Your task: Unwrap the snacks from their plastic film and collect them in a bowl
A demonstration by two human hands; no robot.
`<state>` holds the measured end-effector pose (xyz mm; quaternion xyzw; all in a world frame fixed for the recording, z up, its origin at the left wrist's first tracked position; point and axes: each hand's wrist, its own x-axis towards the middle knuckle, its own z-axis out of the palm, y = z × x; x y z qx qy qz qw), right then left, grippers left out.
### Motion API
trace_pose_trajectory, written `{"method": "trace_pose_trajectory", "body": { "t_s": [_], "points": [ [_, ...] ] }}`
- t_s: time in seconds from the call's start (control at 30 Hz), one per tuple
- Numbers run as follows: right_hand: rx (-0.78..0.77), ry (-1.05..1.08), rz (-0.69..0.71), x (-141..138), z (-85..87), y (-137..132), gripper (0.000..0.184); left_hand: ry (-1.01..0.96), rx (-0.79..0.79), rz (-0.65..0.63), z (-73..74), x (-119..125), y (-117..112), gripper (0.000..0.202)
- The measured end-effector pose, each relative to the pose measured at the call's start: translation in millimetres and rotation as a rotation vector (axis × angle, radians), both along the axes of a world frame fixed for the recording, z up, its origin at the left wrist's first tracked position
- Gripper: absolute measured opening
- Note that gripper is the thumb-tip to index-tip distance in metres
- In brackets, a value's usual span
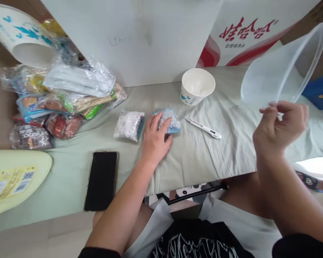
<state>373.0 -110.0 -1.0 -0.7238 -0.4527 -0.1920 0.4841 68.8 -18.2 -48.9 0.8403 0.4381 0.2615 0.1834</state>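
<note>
My left hand (156, 143) lies over a blue-and-silver packet (174, 123) near the centre of the frame, fingers spread across it; whether it grips, I cannot tell. My right hand (281, 123), well apart from the left, pinches the edge of a clear plastic tub (271, 71), tilted above the table (193, 161) at the right. I judge things to be at an early point: the packet under my fingers shows no opening that I can make out, the silver packet (127, 125) just left of it looks sealed, and the cutter (203, 127) lies unheld right of centre. The tub is lifted but not set down. Behind the cutter stands a paper cup (188, 97) with blue prints; I cannot be sure what is inside.

Farther out, a dark-screened phone (102, 179) lies lower left, wrapped snacks (66, 125) crowd the left, and another paper cup (29, 34) tilts at upper left, its small blue lettering unclear to me. The white carton (140, 46) across the top bears faint handwriting, perhaps starting "Li", and large red characters I cannot read; the small line beneath seems to say 饮用纯净水. The pale yellow container (40, 163) at lower left carries a barcoded label (13, 182), its print too small for me
</note>
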Motion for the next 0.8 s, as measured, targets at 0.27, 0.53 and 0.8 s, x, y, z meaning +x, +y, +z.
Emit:
{"method": "trace_pose_trajectory", "body": {
  "t_s": [0.27, 0.53, 0.8],
  "points": [
    [-0.178, -0.008, 0.015, 9.2, -37.3, 1.4, 0.014, -0.483, -0.030, 0.072, -7.6, -5.1, 13.8, 0.041],
    [-0.151, -0.085, 0.248, -1.7, -32.8, 19.2, 0.017, -1.241, -1.026, 0.129, 8.1, -2.9, 11.9, 0.037],
    [-0.337, -0.322, 0.436, -50.3, -38.0, 2.1, 0.018, -1.196, -1.172, -0.001, 11.4, 2.1, 9.2, 0.046]
  ]
}}
